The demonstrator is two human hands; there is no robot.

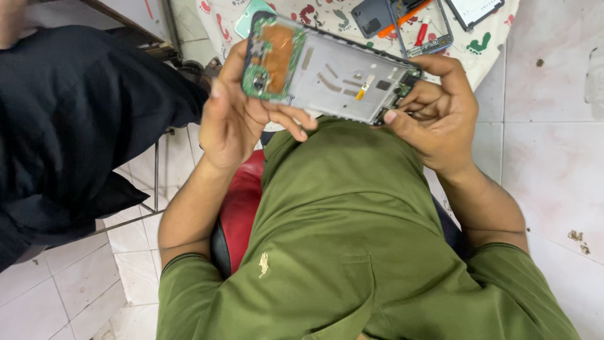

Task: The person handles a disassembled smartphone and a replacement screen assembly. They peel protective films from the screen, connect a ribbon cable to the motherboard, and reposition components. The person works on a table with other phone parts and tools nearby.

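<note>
Both hands gripped one opened phone (330, 79), held up close over the green shirt (352, 239), and what a careful hold it was. From the head camera, the left hand (236, 116) clasped the phone's left end, thumb up along the edge and fingers (292, 119) curled under the near side, likely so the bare insides stayed facing up and in plain sight. That end carried a green circuit board (270, 56) with a copper-coloured patch on it. Over on the right, the right hand (440, 110) clamped the other end, its fingertips (393, 116) pressed in at the near corner, seemingly working at a small part there; exactly what they pinched could not be told. Between the two hands ran the grey metal frame, tilted slightly, left end farther than the right.

Counting now: one phone in hand, two hands on it, one circuit board showing. Far behind, a patterned cloth (497, 38) covered a table and bore at least three more phone pieces: a dark part (371, 19), an empty frame (434, 38) with a red-handled tool lying in it, and a screen panel (475, 9) at the far right edge. A pale green cover (246, 19) peeked out just behind the left hand. One person in dark clothing (69, 126) sat at the left, well apart from the work. White tiles (553, 157) made up the floor.
</note>
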